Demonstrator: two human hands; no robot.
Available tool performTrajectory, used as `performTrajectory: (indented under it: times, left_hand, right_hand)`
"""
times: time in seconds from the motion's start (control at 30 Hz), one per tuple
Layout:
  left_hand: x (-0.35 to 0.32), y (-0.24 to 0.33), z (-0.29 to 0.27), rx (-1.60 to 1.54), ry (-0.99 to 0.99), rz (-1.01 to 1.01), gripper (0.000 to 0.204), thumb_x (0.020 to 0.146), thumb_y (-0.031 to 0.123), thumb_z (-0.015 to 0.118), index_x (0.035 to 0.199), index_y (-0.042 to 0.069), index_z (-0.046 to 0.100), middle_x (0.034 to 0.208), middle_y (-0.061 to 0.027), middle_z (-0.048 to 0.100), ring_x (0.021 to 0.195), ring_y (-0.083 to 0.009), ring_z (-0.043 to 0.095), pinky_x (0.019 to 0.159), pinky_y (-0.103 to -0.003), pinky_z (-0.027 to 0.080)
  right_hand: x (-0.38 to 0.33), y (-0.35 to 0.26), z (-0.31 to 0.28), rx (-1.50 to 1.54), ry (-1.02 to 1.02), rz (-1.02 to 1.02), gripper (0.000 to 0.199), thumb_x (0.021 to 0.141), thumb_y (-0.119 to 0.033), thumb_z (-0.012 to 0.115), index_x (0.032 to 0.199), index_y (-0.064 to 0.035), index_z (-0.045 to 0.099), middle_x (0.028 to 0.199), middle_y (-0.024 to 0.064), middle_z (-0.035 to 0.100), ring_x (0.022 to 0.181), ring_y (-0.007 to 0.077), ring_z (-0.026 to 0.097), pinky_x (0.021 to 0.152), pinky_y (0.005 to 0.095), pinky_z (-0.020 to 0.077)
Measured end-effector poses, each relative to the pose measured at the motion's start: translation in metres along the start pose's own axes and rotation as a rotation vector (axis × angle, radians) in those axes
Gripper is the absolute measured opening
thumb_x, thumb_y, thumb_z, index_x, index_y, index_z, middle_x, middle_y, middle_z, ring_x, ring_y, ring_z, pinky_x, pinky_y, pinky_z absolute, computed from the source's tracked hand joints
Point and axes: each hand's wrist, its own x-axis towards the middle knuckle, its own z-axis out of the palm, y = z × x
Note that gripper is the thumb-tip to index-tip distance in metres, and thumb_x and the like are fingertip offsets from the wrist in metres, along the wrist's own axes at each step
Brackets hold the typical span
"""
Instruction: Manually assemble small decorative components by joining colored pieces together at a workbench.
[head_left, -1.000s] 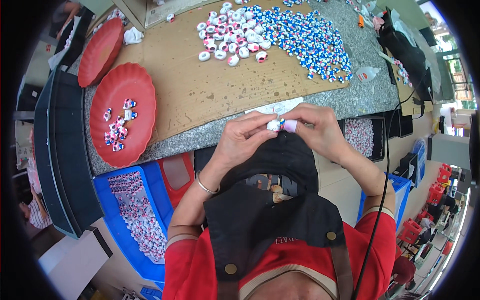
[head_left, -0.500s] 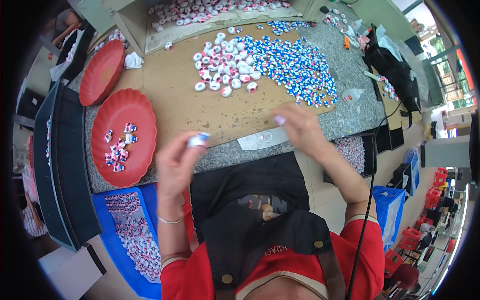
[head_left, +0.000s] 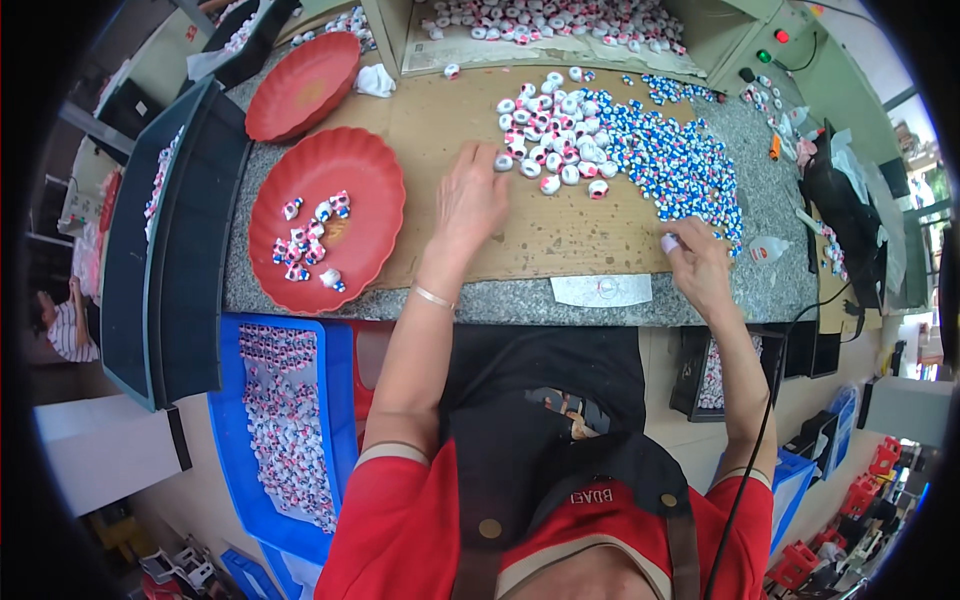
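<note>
My left hand (head_left: 468, 200) reaches over the cardboard to the left edge of a heap of white pieces with pink and dark markings (head_left: 545, 135). Its fingers are bent around one small white piece (head_left: 503, 162) at the fingertips. At the lower edge of a heap of small blue, white and pink pieces (head_left: 680, 165), my right hand (head_left: 706, 268) has its thumb and fingers drawn together. A pale lilac patch shows at its fingertips; what they hold is hidden. Several joined white-and-blue figures (head_left: 300, 245) lie in the near red scalloped dish (head_left: 375, 245).
Another red dish (head_left: 290, 95) stands behind the first. A cardboard sheet (head_left: 560, 235) covers the worktop, with a whitish strip (head_left: 600, 291) at its front edge. A blue crate (head_left: 228, 420) of pieces sits below left. A small bottle (head_left: 768, 248) lies at right.
The joined white-and-blue figure has left my left hand, and one more lies in the near dish. My left hand has moved to the white heap, my right to the blue one. The view has shifted.
</note>
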Motion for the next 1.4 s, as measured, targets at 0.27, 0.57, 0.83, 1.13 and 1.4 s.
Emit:
performTrajectory:
  times: [0.27,0.57,0.83,1.13,1.4]
  left_hand:
    - [-0.013,-0.01,0.006,-0.757,-0.214,-0.323,0.025,0.089,0.006,0.061,0.114,0.002,0.06,0.098,-0.0101,0.062,0.085,-0.02,0.063,0.071,-0.033,0.05]
    - [-0.096,0.045,-0.036,-1.155,-0.408,-0.605,0.041,0.087,-0.008,0.061,0.127,-0.002,0.054,0.108,-0.0032,0.057,0.101,-0.01,0.058,0.087,-0.023,0.049]
    - [-0.104,0.052,-0.031,-1.096,-0.364,-0.373,0.03,0.084,-0.008,0.065,0.113,-0.004,0.059,0.11,-0.0067,0.058,0.098,-0.0138,0.063,0.087,-0.026,0.052]
    - [-0.109,0.071,0.015,-0.771,-0.194,0.019,0.033,0.076,-0.006,0.072,0.107,-0.002,0.063,0.103,-0.0137,0.065,0.082,-0.0205,0.069,0.071,-0.028,0.057]
    - [-0.092,0.076,-0.007,-1.028,-0.691,-0.027,0.027,0.089,0.0,0.061,0.116,-0.001,0.065,0.085,-0.0085,0.066,0.072,-0.0121,0.063,0.064,-0.024,0.051]
  right_hand:
    - [0.004,0.008,0.002,-0.184,-0.087,-0.045,0.008,0.081,-0.005,0.066,0.087,-0.0002,0.066,0.081,0.0178,0.064,0.075,0.0361,0.063,0.066,0.0434,0.0489]
    - [-0.015,-0.054,0.011,-0.185,-0.306,-0.374,0.026,0.071,0.005,0.061,0.097,0.0008,0.062,0.083,0.014,0.059,0.076,0.0335,0.061,0.063,0.0416,0.0492]
    - [-0.017,-0.05,0.019,-0.239,-0.324,-0.457,0.03,0.067,0.004,0.06,0.096,0.0003,0.06,0.08,0.0131,0.055,0.073,0.0322,0.06,0.06,0.0425,0.0476]
    - [-0.037,-0.062,0.01,0.713,-0.203,0.401,0.011,0.089,-0.004,0.064,0.096,0.0035,0.068,0.078,0.0058,0.067,0.068,0.0118,0.063,0.064,0.0243,0.0501]
    - [-0.043,-0.08,-0.003,0.261,-0.169,-0.165,0.017,0.079,0.003,0.067,0.095,-0.0008,0.069,0.075,0.0094,0.065,0.064,0.0192,0.063,0.055,0.0287,0.0466]
